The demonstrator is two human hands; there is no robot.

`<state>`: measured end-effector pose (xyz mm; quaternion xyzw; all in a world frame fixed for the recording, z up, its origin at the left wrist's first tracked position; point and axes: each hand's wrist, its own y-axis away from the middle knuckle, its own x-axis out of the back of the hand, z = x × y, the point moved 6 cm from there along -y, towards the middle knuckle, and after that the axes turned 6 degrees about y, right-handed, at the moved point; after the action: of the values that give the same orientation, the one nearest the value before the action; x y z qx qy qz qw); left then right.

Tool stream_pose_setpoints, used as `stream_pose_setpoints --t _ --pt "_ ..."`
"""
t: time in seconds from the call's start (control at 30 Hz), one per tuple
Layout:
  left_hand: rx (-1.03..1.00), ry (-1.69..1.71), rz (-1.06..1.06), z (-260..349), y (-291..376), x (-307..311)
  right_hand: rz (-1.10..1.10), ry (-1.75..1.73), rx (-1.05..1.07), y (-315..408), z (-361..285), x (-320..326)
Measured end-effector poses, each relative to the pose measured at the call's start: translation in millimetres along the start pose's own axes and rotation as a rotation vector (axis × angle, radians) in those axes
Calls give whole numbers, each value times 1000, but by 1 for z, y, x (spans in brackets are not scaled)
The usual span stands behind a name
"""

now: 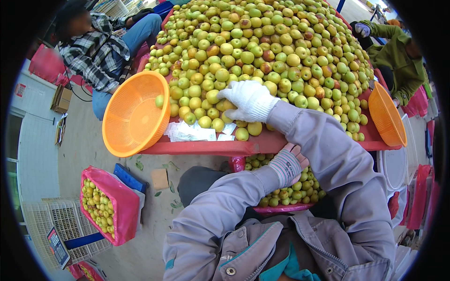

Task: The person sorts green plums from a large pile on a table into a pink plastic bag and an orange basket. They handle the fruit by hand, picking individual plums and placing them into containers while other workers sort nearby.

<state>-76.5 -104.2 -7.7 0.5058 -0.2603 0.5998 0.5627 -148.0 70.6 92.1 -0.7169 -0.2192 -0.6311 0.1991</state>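
A broad heap of green-yellow fruits that look like jujubes (253,58), some with brown-red patches, covers the red sorting table (218,149). My right hand (250,102), in a white knit glove, reaches onto the near side of the heap. Its finger and thumb lie around a fruit; whether they grip it I cannot tell. My left hand (289,164) wears a striped glove and is below the table's front edge, over a pink-lined container (284,209) of the same fruits. Its fingers are partly hidden behind my right sleeve.
Orange plastic baskets stand at the table's left (135,116) and right (386,116) corners; one fruit shows in the left one. White paper slips (191,132) lie near the edge. A pink-lined crate of fruit (121,207) stands by a scale display (59,247). People sit at both sides.
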Motion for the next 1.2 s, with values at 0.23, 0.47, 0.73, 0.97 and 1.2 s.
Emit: stream_pose_setpoints --t 0.23,0.47,0.73,0.97,1.2 --pt "-32 28 372 -4 17 1 67 191 33 1 -9 -4" --pt "30 36 150 -6 12 6 214 106 172 -10 -22 16" --pt "64 67 56 -21 -9 -52 -31 500 44 -69 -50 -14" --pt "58 -127 -20 -4 12 3 226 -208 84 -29 -18 11" --pt "-91 -1 475 -7 22 7 133 -1718 -143 58 65 28"
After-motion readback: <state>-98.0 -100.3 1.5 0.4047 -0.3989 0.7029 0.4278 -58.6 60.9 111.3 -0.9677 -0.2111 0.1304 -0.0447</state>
